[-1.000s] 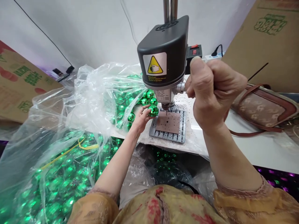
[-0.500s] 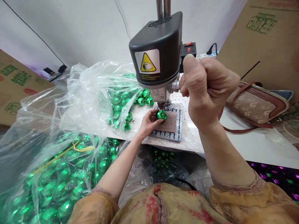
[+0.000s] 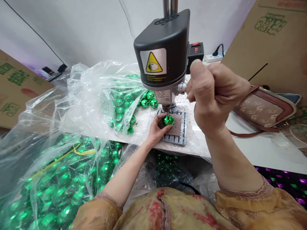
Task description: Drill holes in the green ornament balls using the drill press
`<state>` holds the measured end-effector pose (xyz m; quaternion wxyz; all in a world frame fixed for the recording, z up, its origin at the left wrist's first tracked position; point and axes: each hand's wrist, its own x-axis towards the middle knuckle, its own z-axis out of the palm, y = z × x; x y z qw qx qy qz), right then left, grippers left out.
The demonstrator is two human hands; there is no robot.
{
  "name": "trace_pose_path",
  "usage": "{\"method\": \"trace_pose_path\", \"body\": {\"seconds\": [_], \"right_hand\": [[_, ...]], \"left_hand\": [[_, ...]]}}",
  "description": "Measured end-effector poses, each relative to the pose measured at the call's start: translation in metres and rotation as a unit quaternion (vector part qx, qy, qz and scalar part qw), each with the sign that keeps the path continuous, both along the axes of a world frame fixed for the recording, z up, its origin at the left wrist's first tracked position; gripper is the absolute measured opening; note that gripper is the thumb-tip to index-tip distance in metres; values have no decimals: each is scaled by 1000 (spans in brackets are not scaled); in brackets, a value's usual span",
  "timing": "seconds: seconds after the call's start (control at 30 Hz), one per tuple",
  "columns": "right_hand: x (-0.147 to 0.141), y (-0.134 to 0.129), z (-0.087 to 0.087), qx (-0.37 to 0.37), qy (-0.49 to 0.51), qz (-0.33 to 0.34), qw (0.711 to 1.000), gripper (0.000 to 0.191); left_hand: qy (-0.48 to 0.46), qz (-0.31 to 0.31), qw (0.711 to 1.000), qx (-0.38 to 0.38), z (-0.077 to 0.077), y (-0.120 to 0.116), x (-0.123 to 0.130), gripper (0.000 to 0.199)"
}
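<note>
A black-headed bench drill press with a yellow warning sticker stands before me. Between the thumb and fingers of my left hand is a shiny green faceted ball, under the drill chuck. It sits over a brownish pad on the slotted metal base, strewn with dark shavings. My right hand is closed in a fist at the press's right side, around what appears to be the feed lever; the fingers hide the grip.
Loose green balls lie under clear plastic left of the press. A big bag of green balls fills the lower left. At right are a patterned handbag, a power strip and a cardboard box.
My left hand and the green ball have shifted slightly right and down relative to the chuck. The right fist stays at the lever, a little lower in view.
</note>
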<state>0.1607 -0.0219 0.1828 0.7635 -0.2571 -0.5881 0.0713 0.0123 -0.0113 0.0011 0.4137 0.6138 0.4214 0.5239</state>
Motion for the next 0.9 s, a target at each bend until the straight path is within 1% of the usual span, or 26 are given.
{"method": "trace_pose_path", "body": {"seconds": [0.1, 0.2, 0.57, 0.67, 0.8, 0.9], "right_hand": [[-2, 0, -9, 43, -9, 8, 999, 48], [-3, -1, -17, 64, -15, 5, 998, 49], [-4, 5, -33, 121, -19, -38, 992, 45], [-3, 8, -39, 146, -17, -39, 988, 43], [-3, 11, -44, 160, -17, -39, 986, 43], [-2, 14, -47, 188, -25, -17, 982, 43]], "left_hand": [[-7, 8, 1000, -15, 7, -3, 1, 50], [-11, 12, 1000, -24, 9, -3, 2, 51], [-5, 15, 1000, -15, 7, -4, 2, 50], [-3, 15, 1000, -15, 8, -4, 2, 50], [1, 16, 1000, -17, 8, -4, 2, 50], [-2, 15, 1000, -10, 5, -3, 1, 50]]}}
